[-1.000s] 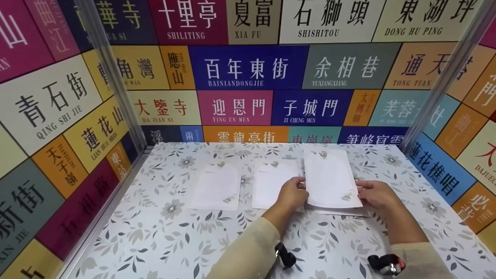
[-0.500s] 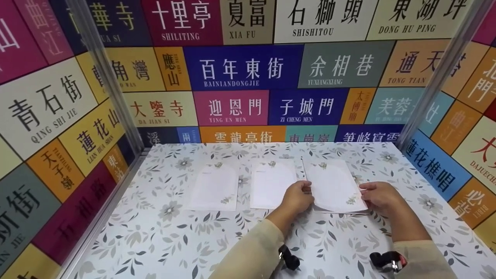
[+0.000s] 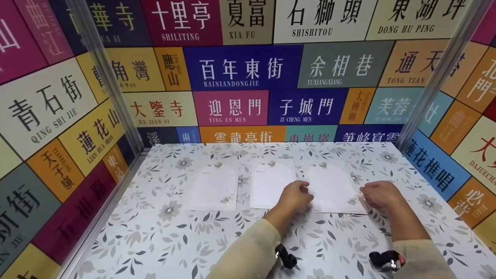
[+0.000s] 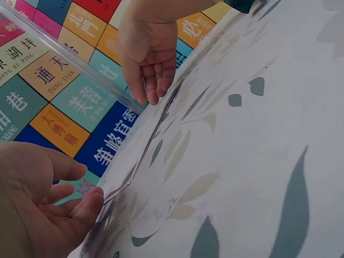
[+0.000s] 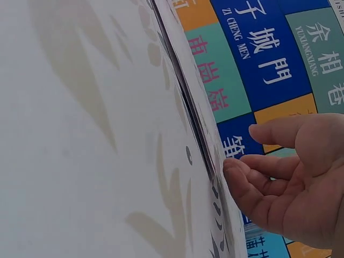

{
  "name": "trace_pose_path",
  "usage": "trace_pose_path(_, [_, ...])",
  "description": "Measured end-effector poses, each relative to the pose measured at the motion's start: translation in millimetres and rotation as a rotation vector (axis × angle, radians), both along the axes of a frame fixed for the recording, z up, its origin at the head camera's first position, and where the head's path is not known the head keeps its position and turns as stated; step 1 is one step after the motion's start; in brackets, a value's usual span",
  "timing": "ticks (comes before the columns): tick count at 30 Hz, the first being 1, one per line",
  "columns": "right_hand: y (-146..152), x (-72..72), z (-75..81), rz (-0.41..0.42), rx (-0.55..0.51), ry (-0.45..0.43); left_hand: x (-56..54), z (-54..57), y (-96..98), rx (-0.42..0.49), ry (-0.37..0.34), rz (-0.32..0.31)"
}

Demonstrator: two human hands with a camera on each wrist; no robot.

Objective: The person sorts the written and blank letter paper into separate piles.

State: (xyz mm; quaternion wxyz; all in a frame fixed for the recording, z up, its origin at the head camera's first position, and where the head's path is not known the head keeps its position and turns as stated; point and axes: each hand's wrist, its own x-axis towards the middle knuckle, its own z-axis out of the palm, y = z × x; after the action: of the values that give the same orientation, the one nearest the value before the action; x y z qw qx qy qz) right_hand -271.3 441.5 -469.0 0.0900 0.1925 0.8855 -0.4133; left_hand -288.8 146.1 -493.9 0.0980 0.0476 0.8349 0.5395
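Observation:
Three white sheets of printed letter paper lie in a row on the table, each with a small floral motif at its top. My left hand (image 3: 296, 197) is at the left edge of the right-hand paper (image 3: 336, 188), thumb and forefinger apart in the left wrist view, fingertips beside the paper's corner. On the other side, my right hand (image 3: 381, 194) is by the paper's right edge, its fingers (image 5: 244, 185) loosely bent with nothing between them. The middle paper (image 3: 271, 186) is just left of my left hand, and the left paper (image 3: 213, 190) lies farther along.
A white cloth with grey leaves and flowers covers the table (image 3: 170, 240). Behind it and at both sides rise walls of coloured name panels (image 3: 242, 68). Clear corner posts (image 3: 116, 77) stand at the back corners.
The right-hand paper, earlier held raised and tilted between both hands, has come down flat over the sheet beneath it. Both hands have loosened from its edges.

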Motion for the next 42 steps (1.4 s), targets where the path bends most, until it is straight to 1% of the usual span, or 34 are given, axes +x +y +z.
trace_pose_path(2, [-3.7, -0.9, 2.5, -0.019, -0.018, 0.02, -2.2, 1.1, -2.7, 0.029, 0.007, 0.0])
trace_pose_path(5, [-12.8, -3.7, 6.2, -0.013, -0.053, 0.07, -7.2, 2.0, -9.8, 0.061, 0.032, -0.001])
trace_pose_path(7, [-21.8, -6.4, 7.0, 0.017, -0.094, 0.105, -11.9, 1.7, -18.3, 0.065, 0.058, -0.005])
trace_pose_path(9, [-29.9, -9.7, 6.7, 0.065, -0.098, 0.124, -15.7, 1.4, -28.1, 0.079, 0.067, -0.004])
trace_pose_path(11, [-38.9, -12.6, 5.5, 0.099, -0.123, 0.131, -19.5, 1.0, -38.5, 0.087, 0.075, -0.002])
trace_pose_path(13, [-48.7, -16.0, 4.4, 0.125, -0.128, 0.135, -23.1, 1.0, -48.9, 0.083, 0.08, 0.008])
trace_pose_path(14, [-54.0, -17.5, 4.8, 0.134, -0.127, 0.132, -24.3, 1.8, -53.0, 0.083, 0.066, 0.019])
trace_pose_path(17, [-71.8, -22.3, 4.9, 0.158, -0.134, 0.146, -28.1, 3.5, -64.4, 0.07, 0.057, 0.041])
trace_pose_path(19, [-84.0, -25.8, 4.9, 0.171, -0.142, 0.158, -29.5, 4.7, -71.3, 0.08, 0.035, 0.058])
trace_pose_path(22, [-102.0, -30.6, 4.2, 0.193, -0.173, 0.181, -31.6, 4.7, -82.2, 0.1, 0.036, 0.072])
trace_pose_path(24, [-113.5, -33.4, 3.6, 0.193, -0.2, 0.184, -33.0, 4.3, -89.8, 0.118, 0.041, 0.078])
trace_pose_path(27, [-128.2, -37.4, 2.3, 0.21, -0.233, 0.192, -35.3, 4.2, -100.8, 0.122, 0.069, 0.085])
trace_pose_path(29, [-136.8, -40.2, 0.3, 0.219, -0.243, 0.195, -36.8, 3.7, -108.8, 0.11, 0.096, 0.088])
trace_pose_path(31, [-144.3, -42.6, -1.2, 0.225, -0.245, 0.198, -38.6, 3.3, -116.2, 0.102, 0.107, 0.093])
trace_pose_path(35, [-156.9, -46.6, -2.6, 0.228, -0.247, 0.211, -42.7, 4.3, -130.7, 0.102, 0.071, 0.119])
trace_pose_path(37, [-162.1, -48.7, -2.8, 0.233, -0.243, 0.217, -44.7, 5.1, -137.4, 0.108, 0.044, 0.148])
trace_pose_path(39, [-166.1, -50.7, -2.9, 0.238, -0.233, 0.216, -47.1, 5.7, -143.5, 0.098, 0.042, 0.174])
trace_pose_path(42, [-169.1, -52.1, -3.8, 0.255, -0.205, 0.207, -50.4, 5.6, -150.2, 0.083, 0.035, 0.193])
